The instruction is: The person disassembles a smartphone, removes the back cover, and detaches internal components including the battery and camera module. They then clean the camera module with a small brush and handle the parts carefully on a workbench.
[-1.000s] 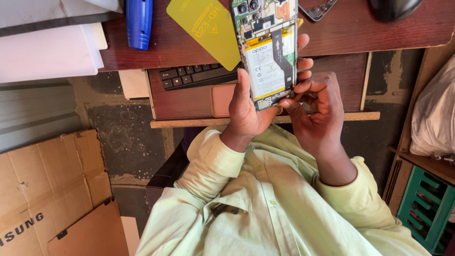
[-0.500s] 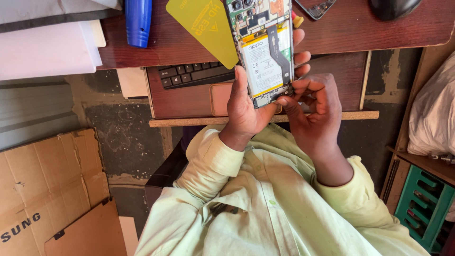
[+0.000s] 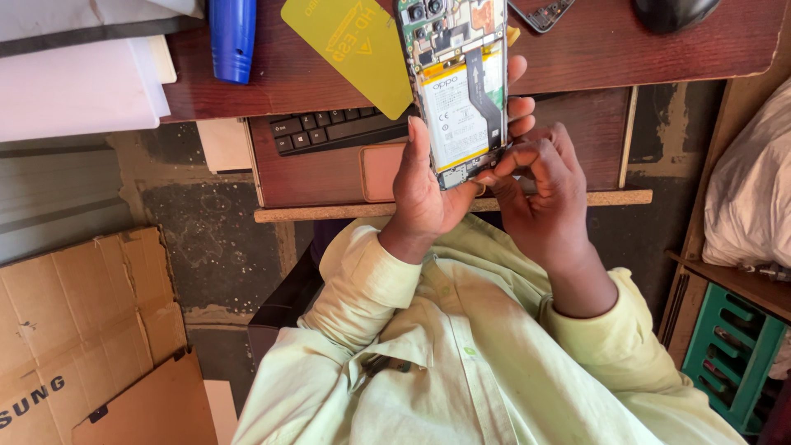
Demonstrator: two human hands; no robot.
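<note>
One opened phone [image 3: 458,91], back cover off, battery showing: clasped in left hand [image 3: 428,185] above desk [image 3: 659,49]; right hand [image 3: 540,194] pinches its near edge. Keyboard [image 3: 329,132] at left.

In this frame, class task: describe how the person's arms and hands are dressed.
Both arms are in long pale yellow-green shirt sleeves, loosely creased, ending in cuffs at the wrists. The shirt has a buttoned front placket. The left hand and right hand are bare: no gloves, and no rings or watch visible.
</note>
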